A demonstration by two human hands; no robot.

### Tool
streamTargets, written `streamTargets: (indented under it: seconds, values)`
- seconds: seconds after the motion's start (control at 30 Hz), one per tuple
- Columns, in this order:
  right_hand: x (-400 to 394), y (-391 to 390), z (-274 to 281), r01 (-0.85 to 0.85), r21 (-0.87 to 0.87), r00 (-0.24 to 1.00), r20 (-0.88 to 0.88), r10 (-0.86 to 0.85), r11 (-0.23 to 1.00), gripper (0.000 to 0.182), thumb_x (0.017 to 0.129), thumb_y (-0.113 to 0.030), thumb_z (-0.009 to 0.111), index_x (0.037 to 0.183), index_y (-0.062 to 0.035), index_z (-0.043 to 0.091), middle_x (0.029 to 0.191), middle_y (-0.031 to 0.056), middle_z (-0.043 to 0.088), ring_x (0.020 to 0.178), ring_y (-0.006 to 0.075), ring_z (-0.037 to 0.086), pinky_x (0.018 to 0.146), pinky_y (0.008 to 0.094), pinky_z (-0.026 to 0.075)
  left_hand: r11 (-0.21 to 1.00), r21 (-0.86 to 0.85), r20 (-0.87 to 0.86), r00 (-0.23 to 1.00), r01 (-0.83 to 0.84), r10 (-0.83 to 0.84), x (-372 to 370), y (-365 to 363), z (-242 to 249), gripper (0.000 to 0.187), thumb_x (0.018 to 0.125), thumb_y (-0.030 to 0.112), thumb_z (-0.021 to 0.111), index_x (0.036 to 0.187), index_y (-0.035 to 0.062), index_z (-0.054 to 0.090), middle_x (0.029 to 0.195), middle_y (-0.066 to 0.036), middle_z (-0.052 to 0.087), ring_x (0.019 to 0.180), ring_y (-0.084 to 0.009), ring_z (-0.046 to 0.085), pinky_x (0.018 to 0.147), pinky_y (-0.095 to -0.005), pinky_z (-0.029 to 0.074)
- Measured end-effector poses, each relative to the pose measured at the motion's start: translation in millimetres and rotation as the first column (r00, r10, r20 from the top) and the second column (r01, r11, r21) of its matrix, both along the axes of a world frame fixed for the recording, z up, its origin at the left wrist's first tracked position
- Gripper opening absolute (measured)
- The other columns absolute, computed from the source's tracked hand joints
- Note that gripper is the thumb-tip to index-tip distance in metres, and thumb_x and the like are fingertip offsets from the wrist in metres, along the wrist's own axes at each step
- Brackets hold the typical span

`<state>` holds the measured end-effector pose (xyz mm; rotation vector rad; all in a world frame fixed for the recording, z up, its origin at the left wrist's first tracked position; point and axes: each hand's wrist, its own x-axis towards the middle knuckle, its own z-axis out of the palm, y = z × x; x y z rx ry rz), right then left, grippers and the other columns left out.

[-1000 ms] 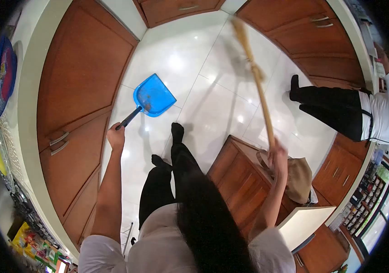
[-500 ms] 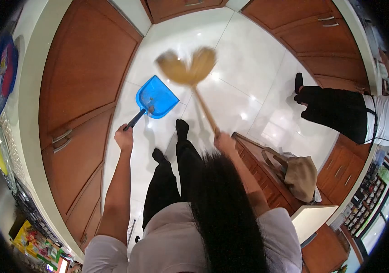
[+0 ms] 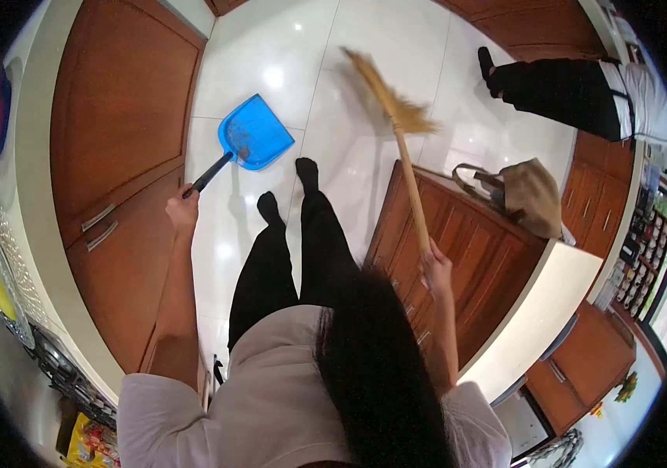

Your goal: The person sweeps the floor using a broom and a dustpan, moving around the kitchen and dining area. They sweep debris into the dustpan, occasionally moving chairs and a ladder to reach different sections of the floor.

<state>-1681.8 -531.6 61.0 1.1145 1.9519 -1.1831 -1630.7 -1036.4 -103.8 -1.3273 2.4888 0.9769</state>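
My left hand grips the black handle of a blue dustpan that hangs tilted over the white tile floor, with a bit of dirt inside it. My right hand holds the wooden stick of a straw broom. The broom's bristles are raised off the floor and blurred, pointing up and to the left. My legs in black trousers stand between the dustpan and a wooden island cabinet.
Wooden cabinets under a pale countertop line the left. A tan bag lies on the island. Another person in black trousers stands at the upper right by more cabinets.
The broom head swung from beside the dustpan to the right and up. My right hand dropped lower along the island. The view shifted forward, and the dustpan stayed in my left hand.
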Motion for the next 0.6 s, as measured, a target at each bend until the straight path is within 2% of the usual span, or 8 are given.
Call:
streamTargets:
  seconds: [0.1,0.13,0.17,0.23,0.33,0.4,0.43,0.6]
  values:
    - [42.4,-38.4,-108.2,0.237,-0.104,0.971,-0.008,-0.239,0.966,0.033,0.084,-0.023,0.043,0.112,-0.0063,0.049,0.055,0.0005,0.044,0.037,0.0091,0.038,0.031,0.0221,0.03,0.981,-0.063,-0.045,0.981,0.186,-0.189,-9.4,10.3,29.4,0.025,0.068,0.015,0.06,0.092,0.0069,0.061,0.074,-0.02,0.059,0.072,-0.0298,0.06,0.066,-0.0359,0.047]
    - [56.8,-50.9,-152.0,0.313,-0.073,0.944,0.13,-0.303,0.947,0.026,0.083,-0.027,0.043,0.097,-0.0068,0.053,0.054,0.0029,0.044,0.033,0.0116,0.037,0.03,0.0242,0.031,0.969,-0.044,-0.048,0.969,0.242,-0.244,-9.4,11.2,20.6,0.027,0.068,0.013,0.058,0.093,0.0044,0.06,0.076,-0.021,0.058,0.074,-0.0319,0.059,0.067,-0.0369,0.046]
    - [57.6,-89.0,-145.9,0.441,-0.217,0.895,0.178,-0.409,0.871,0.023,0.083,-0.031,0.043,0.093,-0.0109,0.049,0.053,0.0034,0.043,0.034,0.0122,0.036,0.03,0.0241,0.029,0.968,-0.042,-0.048,0.967,0.248,-0.25,-14.2,15.3,17.6,0.027,0.068,0.013,0.058,0.093,0.0044,0.06,0.076,-0.021,0.058,0.074,-0.0319,0.059,0.067,-0.0369,0.046]
    - [72.6,-140.6,-147.6,0.591,-0.356,0.805,0.317,-0.501,0.724,0.024,0.085,-0.032,0.04,0.103,-0.0165,0.044,0.053,0.0025,0.041,0.035,0.0115,0.035,0.03,0.0237,0.028,0.955,0.016,-0.036,0.954,0.297,-0.296,-22.0,26.1,14.2,0.027,0.067,0.011,0.057,0.092,0.0028,0.06,0.078,-0.021,0.058,0.074,-0.033,0.058,0.067,-0.0378,0.045]
    - [78.9,-150.6,-83.5,0.573,-0.565,0.818,0.438,-0.373,0.594,0.035,0.086,-0.031,0.036,0.117,-0.0152,0.04,0.056,0.0022,0.043,0.037,0.0101,0.034,0.033,0.0205,0.026,0.952,-0.015,-0.059,0.95,0.305,-0.305,-36.7,39.8,16.2,0.027,0.067,0.008,0.054,0.093,0.0019,0.06,0.078,-0.022,0.058,0.073,-0.0339,0.058,0.067,-0.0388,0.045]
    - [80.4,-116.0,-30.3,0.462,-0.649,0.887,0.352,-0.3,0.604,0.041,0.086,-0.027,0.038,0.125,-0.0132,0.033,0.059,0.0024,0.045,0.039,0.0086,0.038,0.033,0.0201,0.028,0.945,-0.015,-0.062,0.943,0.326,-0.326,-44.7,45.0,16.0,0.027,0.067,0.008,0.054,0.092,0.0015,0.059,0.078,-0.022,0.058,0.072,-0.0343,0.058,0.067,-0.0394,0.045]
    - [66.7,-124.8,18.4,0.463,-0.383,0.882,0.285,-0.374,0.799,0.041,0.086,-0.021,0.04,0.125,-0.0096,0.034,0.057,0.0014,0.046,0.037,0.0064,0.038,0.029,0.0166,0.023,0.943,-0.031,-0.055,0.941,0.333,-0.334,-48.2,46.7,17.3,0.026,0.067,0.008,0.053,0.091,0.0011,0.059,0.077,-0.022,0.058,0.072,-0.0348,0.057,0.067,-0.04,0.045]
    - [79.3,-74.4,108.7,0.211,-0.076,0.975,-0.061,-0.216,0.975,0.038,0.086,-0.013,0.041,0.122,-0.0004,0.038,0.058,0.0039,0.051,0.037,0.0057,0.041,0.028,0.0182,0.029,0.91,-0.02,-0.02,0.909,0.415,-0.416,-45.2,53.4,11.0,0.02,0.072,0.007,0.053,0.089,-0.0017,0.056,0.075,-0.022,0.057,0.071,-0.0358,0.057,0.063,-0.0414,0.044]
